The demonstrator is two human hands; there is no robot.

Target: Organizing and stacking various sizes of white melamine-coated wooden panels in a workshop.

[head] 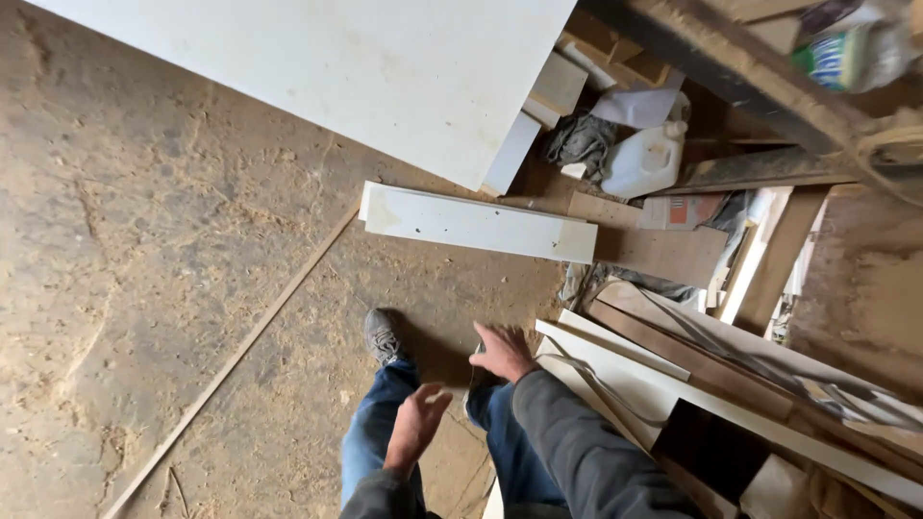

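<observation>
Left hand [415, 423]: nearest the viewer, fingers loosely spread and curled, holding nothing; it hangs above the left thigh, its forearm cut off by the lower frame edge.
Right hand [502, 352]: fingers splayed, palm down, empty; it hovers just beside the near end of the white boards, and whether it touches them cannot be told.
Sleeve [586, 452]: grey knit fabric, running out of the lower edge.
Jeans [375, 432]: blue denim; both legs partly hidden by the arms.
Shoe [382, 334]: grey, dusty, planted on the floor; the other foot is hidden behind the right hand.
White boards [635, 370]: flat laminated panels stacked at an angle to the right, with darker brown strips among them; the far ends are cut off at the frame edge.
Floor [144, 269]: packed earth strewn with sawdust, rough and uneven.
Thin batten [240, 351]: a long pale wooden strip lying diagonally on the floor.
Short white plank [476, 223]: smooth, rectangular, lying flat ahead of the shoe.
Large white panel [356, 67]: smooth sheet, top cut off by the frame.
Plastic jug [646, 159]: white, with handle, standing amid offcuts and a grey rag [580, 142].
Upper right corner: a blurred green-and-white object, too indistinct to identify.
</observation>
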